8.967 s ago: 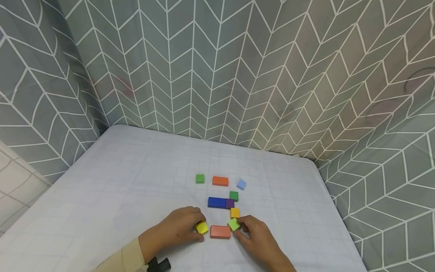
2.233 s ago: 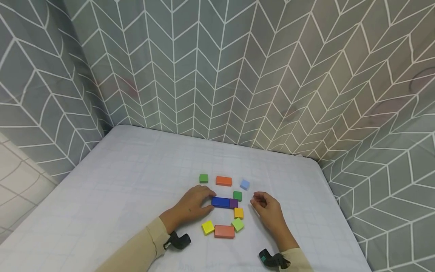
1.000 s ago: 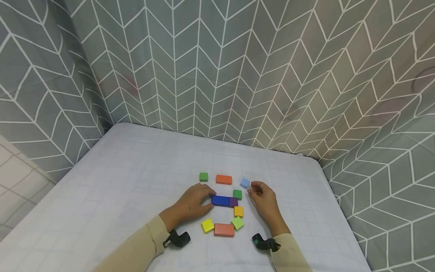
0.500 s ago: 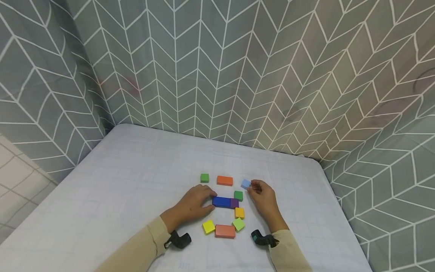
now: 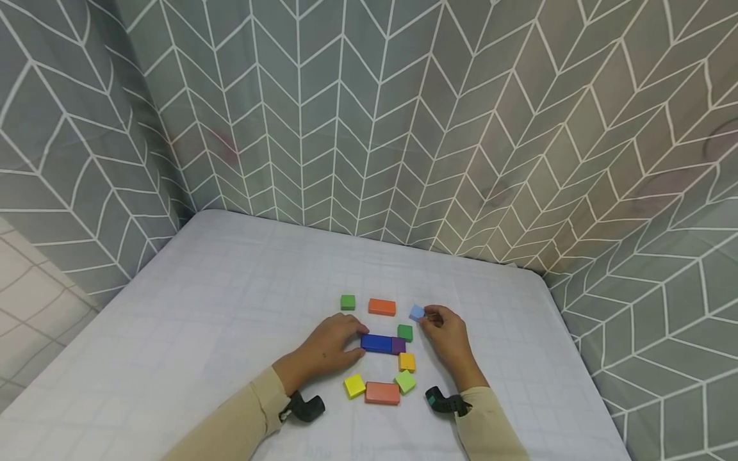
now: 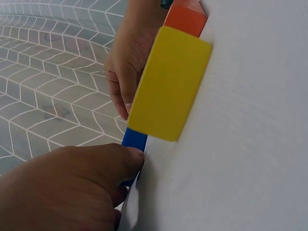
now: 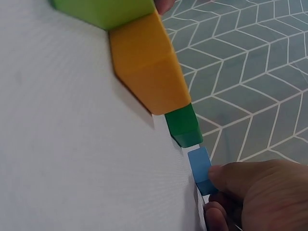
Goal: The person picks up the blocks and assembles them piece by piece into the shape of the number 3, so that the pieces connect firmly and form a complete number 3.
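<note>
My left hand (image 5: 323, 344) holds the left end of a long blue block (image 5: 377, 344) between thumb and fingers. The left wrist view shows the thumb against this block's side. A purple block (image 5: 398, 346) touches its right end. My right hand (image 5: 446, 336) pinches a small light blue block (image 5: 417, 312) by its right side; in the right wrist view the thumb lies on the block (image 7: 200, 166) and the other fingers curl beneath it. A dark green block (image 5: 405, 332) stands between this block and the purple one.
An orange-yellow block (image 5: 406, 362), lime block (image 5: 405, 382), salmon block (image 5: 382, 393) and yellow block (image 5: 354, 386) lie nearer the body. Farther back are a green block (image 5: 348, 302) and an orange-red block (image 5: 382, 307). The white-covered table (image 5: 254, 269) meets a patterned grey curtain (image 5: 346, 115).
Earlier the hands were at the yellow and lime blocks. The left hand has since moved to the blue block and stayed. The right hand has moved back and taken hold of the light blue block.
</note>
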`<state>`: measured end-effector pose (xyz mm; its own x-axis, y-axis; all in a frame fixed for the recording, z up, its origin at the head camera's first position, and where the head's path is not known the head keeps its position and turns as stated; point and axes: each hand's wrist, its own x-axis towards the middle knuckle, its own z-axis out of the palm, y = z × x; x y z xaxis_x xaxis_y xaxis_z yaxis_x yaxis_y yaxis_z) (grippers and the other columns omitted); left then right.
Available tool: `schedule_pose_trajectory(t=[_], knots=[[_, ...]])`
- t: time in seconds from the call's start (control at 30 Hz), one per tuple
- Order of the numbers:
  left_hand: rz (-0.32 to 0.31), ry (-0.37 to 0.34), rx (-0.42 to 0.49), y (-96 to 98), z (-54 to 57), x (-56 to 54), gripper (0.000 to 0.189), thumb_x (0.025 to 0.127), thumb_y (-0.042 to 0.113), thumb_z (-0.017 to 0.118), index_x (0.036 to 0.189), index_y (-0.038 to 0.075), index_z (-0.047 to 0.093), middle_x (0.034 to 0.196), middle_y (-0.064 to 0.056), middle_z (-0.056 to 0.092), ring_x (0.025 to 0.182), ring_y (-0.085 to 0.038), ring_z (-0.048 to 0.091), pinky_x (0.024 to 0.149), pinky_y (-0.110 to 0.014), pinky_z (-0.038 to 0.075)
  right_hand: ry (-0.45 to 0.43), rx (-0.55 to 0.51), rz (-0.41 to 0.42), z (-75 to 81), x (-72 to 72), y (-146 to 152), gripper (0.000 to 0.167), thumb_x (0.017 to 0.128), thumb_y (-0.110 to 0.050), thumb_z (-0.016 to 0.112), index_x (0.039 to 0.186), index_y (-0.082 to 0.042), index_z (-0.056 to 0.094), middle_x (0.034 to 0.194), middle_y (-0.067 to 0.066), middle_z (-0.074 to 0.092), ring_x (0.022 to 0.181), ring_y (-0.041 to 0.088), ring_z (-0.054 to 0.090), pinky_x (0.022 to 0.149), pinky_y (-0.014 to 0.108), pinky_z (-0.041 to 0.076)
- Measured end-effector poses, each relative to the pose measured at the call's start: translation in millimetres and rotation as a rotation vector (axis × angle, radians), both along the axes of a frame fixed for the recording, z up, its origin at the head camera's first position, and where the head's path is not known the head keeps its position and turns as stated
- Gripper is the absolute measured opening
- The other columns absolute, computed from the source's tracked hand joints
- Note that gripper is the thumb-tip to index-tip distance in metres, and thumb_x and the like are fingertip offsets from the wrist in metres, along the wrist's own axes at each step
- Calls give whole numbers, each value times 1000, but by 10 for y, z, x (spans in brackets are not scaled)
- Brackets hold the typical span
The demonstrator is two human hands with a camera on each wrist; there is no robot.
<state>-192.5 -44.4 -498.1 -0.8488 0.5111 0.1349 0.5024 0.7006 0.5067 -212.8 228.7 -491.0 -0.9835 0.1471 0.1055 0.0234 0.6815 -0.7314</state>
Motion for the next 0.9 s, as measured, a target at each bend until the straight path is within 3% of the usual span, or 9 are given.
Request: schedule_pose_trajectory(t=[0.5, 0.9], knots=[[1, 9, -13, 2, 2, -6, 38, 91, 38, 71, 125, 23, 66, 119, 11, 64, 111, -8, 55, 97, -34, 50, 41, 45, 37, -32, -25, -4, 23, 92, -16, 71, 114, -10, 71, 103, 5, 71, 92, 19, 63, 83, 39, 54], [-1, 15, -9, 10, -14, -8, 37, 90, 38, 71, 124, 23, 66, 119, 11, 65, 111, -8, 55, 98, -35, 50, 34, 26, 95, -34, -32, 23, 24, 94, -15, 69, 118, -13, 72, 110, 2, 71, 95, 17, 62, 88, 39, 54]])
